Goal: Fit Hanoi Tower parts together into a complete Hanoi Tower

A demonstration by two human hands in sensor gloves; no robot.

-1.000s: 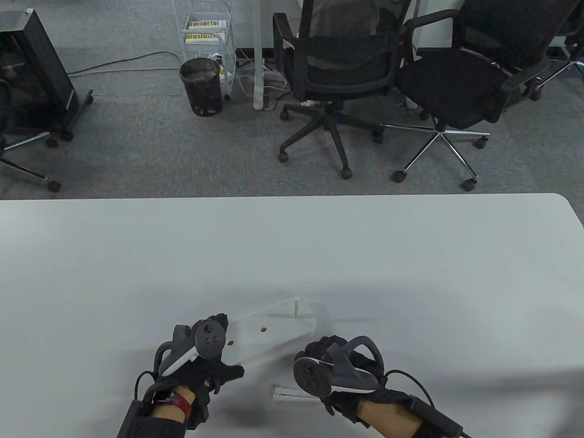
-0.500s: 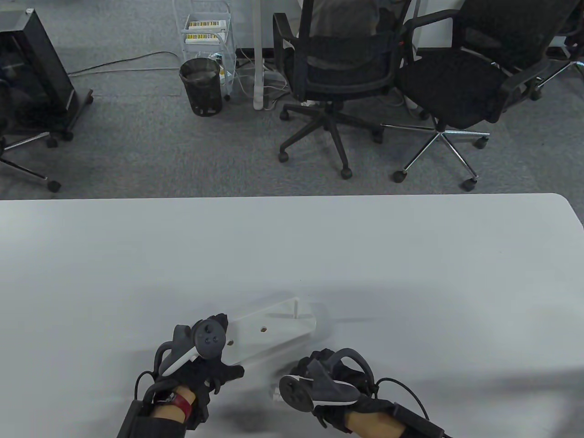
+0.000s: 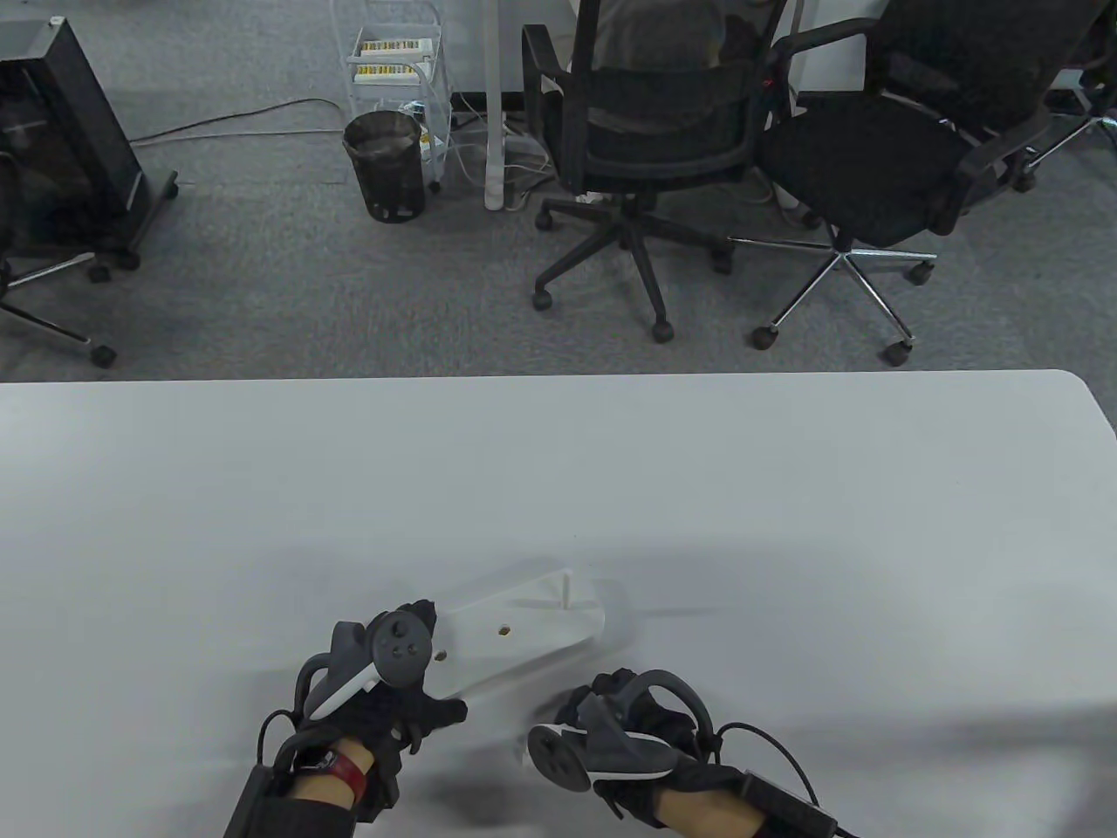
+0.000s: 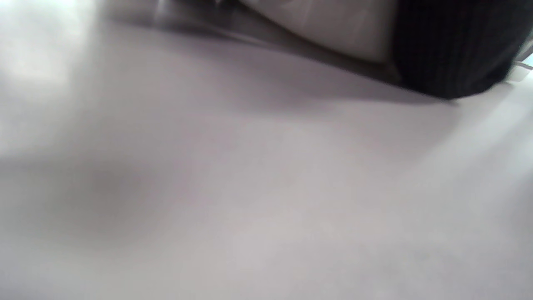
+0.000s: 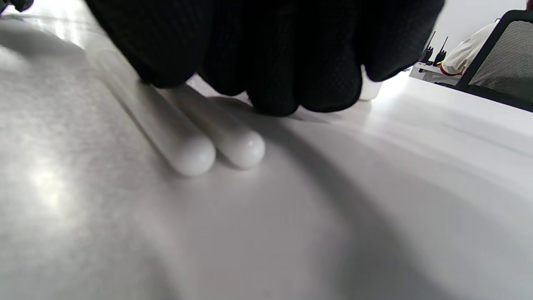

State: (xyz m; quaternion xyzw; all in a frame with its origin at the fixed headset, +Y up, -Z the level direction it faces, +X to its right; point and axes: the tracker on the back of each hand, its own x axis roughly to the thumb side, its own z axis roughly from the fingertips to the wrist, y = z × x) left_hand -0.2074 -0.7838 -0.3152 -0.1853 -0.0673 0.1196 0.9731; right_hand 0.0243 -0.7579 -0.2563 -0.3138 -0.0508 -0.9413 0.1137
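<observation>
Now R hand [image 3: 637, 742] sits lower and further left than 1 s ago, over two loose white pegs [image 5: 195, 137] lying side by side on table [image 3: 785, 524]. I read: peg pickup starting. R fingers [image 5: 270, 62] curled onto pegs, touching; firm grip — cannot tell. L hand [image 3: 384, 690] unmoved, pressing on base board [image 3: 515, 633], which carries one upright peg [image 3: 566, 591] at far end. Loose pegs just right of base.

Smooth glossy white pegs [image 5: 183, 137]; matt black knit-cloth fingers [image 5: 270, 62].

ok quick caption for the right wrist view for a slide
Gloved right hand reaching down onto two white pegs lying side by side on the white table.
</observation>
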